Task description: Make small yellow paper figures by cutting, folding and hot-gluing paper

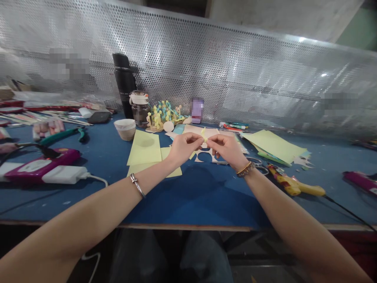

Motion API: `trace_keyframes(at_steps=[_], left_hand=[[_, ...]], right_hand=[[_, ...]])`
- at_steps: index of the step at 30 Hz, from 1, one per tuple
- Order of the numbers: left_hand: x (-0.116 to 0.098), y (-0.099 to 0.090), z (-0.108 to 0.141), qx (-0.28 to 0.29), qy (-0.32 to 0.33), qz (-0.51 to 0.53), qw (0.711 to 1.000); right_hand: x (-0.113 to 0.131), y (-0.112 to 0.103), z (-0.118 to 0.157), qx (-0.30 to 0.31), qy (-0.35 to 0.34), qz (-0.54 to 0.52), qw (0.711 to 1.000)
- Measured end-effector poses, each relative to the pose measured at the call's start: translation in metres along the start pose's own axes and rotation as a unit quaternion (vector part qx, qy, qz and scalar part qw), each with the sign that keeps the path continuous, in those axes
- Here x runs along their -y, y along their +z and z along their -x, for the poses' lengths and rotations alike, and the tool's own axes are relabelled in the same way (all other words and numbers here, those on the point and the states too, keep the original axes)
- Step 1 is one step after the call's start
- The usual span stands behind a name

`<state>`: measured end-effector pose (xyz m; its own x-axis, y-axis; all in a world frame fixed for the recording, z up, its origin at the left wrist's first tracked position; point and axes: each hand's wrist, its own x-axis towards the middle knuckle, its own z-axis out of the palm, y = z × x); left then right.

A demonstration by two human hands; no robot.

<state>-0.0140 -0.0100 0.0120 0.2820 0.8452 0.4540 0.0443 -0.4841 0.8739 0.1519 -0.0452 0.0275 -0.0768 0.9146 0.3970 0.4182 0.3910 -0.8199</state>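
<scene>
Between the fingertips of both hands, above the table, is a small yellow paper piece (204, 133). My left hand (186, 148) pinches it from the left, and my right hand (226, 149) pinches it from the right. Its exact shape is partly hidden by the fingers. Below and behind the hands lie pale pink paper sheets (204, 157) with round holes cut in them. To the left, yellow paper sheets (144, 147) overlap on the table. Scissors (260, 166) lie beside my right wrist, partly covered by it.
Small yellow and blue paper figures (165, 114) stand at the back, near a phone (197, 111), a jar (140, 110), a black flask (124, 84) and a paper cup (125, 129). A yellow glue gun (294, 185) lies right, a purple power strip (44, 163) left. More yellow sheets (273, 144) are far right.
</scene>
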Motion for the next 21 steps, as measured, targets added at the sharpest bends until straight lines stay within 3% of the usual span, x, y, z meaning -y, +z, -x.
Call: trace_keyframes(at_steps=[8,21], left_hand=[[-0.0030,0.0019,0.0006,0.031,-0.039,0.058,0.997],[-0.0038,0.0001,0.0014,0.009,-0.008,0.008,1.000]], right_hand=[[-0.0019,-0.0025,-0.0027,-0.002,0.013,-0.033,0.999],[-0.0016,-0.0033,-0.0014,-0.021,0.000,-0.005,1.000]])
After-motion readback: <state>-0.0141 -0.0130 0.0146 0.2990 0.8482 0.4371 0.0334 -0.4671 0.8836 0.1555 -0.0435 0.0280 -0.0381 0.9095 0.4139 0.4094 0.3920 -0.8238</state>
